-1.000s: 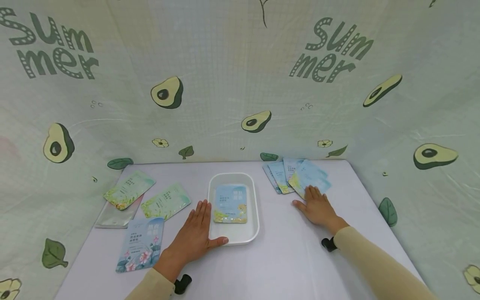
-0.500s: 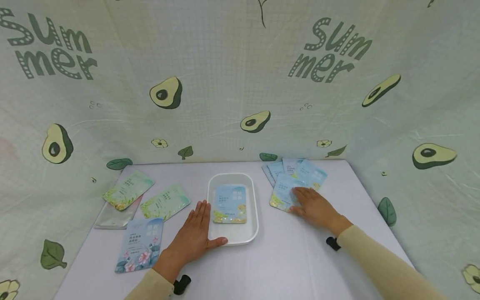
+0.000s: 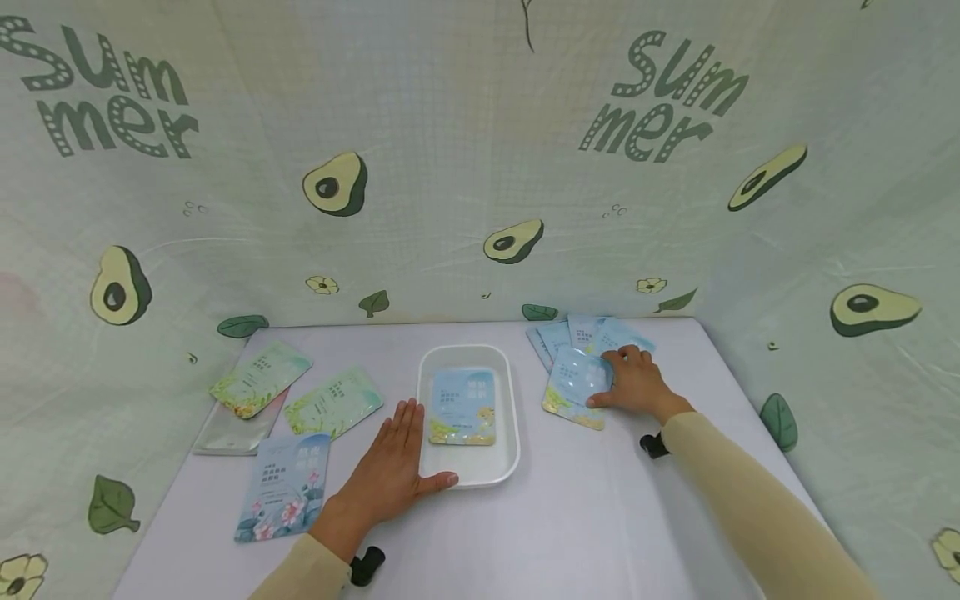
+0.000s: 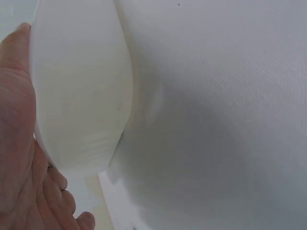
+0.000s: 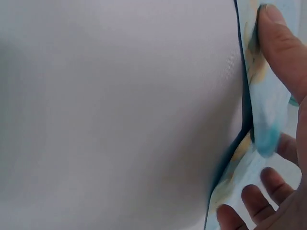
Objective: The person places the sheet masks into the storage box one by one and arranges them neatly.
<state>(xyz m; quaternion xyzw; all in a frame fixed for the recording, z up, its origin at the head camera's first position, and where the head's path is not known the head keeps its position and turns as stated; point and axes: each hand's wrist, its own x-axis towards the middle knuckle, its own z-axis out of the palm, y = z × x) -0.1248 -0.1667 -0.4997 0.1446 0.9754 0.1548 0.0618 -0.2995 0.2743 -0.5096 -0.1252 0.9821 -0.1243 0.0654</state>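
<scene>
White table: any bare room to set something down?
Bare: tabletop between the sleeves, nearer than the tray; a narrow strip between tray and packet in right hand. Crowded: left side, packets and left hand; far right, fanned packets.

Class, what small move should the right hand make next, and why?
Probably lift the held packet toward the tray: the right hand grips its edge, the left hand rests against the tray, and a similar blue packet lies inside.

Left sleeve [image 3: 303, 573] and right sleeve [image 3: 757, 496]: long, plain, beige. Left wrist unit [image 3: 367, 567] and right wrist unit [image 3: 654, 447]: compact, black.
</scene>
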